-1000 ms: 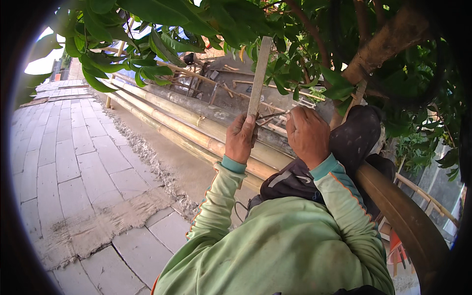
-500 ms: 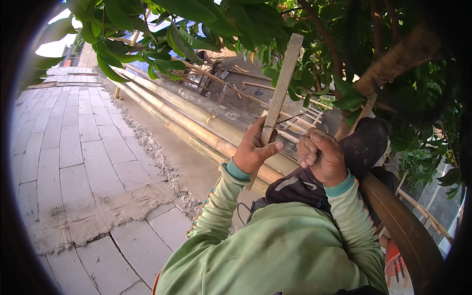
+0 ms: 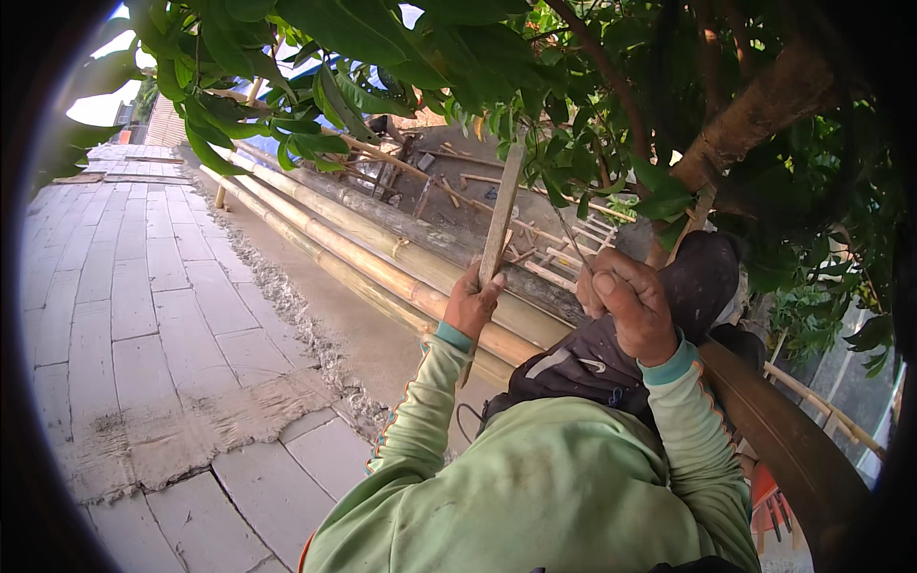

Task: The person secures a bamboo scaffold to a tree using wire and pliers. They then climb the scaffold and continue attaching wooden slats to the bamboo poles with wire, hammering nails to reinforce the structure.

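Note:
My left hand (image 3: 472, 306) is closed around a narrow wooden lath (image 3: 503, 212), which stands up tilted, its top among the leaves and its lower end below my wrist. My right hand (image 3: 630, 304) is closed in a pinch to the right of the lath, above my dark-trousered knee. From its fingers a thin dark length, looking like wire (image 3: 574, 241), sticks up and to the left. How much of it lies inside the fist is hidden. The two hands are apart.
Long bamboo poles (image 3: 358, 250) run beside a rough mortar edge. Pale rectangular blocks (image 3: 167, 334) form the surface at left. Leafy branches (image 3: 392, 48) hang overhead, and a thick tree limb (image 3: 745, 129) rises at right. Bamboo framing and a ladder (image 3: 592, 239) lie lower down.
The lath and my left hand have dropped lower and moved left. The thin wire, which earlier reached across toward the lath, now points up from my right fist.

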Demonstrator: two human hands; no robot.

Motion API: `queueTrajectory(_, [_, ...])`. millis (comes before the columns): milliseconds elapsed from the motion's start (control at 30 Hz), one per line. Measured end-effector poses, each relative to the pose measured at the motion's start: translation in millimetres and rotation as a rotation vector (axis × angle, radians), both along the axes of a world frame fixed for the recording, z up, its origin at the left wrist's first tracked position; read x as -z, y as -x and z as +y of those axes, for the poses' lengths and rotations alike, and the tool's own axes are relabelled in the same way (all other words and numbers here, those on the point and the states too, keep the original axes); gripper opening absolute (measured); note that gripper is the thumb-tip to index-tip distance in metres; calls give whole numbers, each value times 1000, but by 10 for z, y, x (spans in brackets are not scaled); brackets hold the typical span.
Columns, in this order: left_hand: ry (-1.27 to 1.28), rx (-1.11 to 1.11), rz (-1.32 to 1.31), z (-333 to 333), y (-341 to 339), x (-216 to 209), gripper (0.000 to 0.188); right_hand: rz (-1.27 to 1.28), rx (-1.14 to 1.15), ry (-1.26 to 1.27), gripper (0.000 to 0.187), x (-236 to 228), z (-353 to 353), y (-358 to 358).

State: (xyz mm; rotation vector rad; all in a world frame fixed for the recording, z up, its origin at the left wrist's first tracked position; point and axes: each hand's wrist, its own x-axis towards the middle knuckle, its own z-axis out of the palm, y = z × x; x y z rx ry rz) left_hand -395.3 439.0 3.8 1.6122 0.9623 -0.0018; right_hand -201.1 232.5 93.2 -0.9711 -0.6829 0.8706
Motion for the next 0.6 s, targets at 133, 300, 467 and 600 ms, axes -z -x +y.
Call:
queueTrajectory(133, [-179, 63, -125, -99, -9, -275, 40, -278, 7, 33, 21, 96, -161, -40])
queueTrajectory(300, [-403, 248, 67, -154, -102, -580, 38, -832, -125, 63, 10, 65, -81, 88])
queueTrajectory(467, [-146, 168, -168, -61, -29, -620, 54, -792, -199, 82, 9, 224, -189, 183])
queueTrajectory(600, [17, 112, -38, -27, -63, -568, 69, -683, -273, 87, 8, 283, -220, 266])
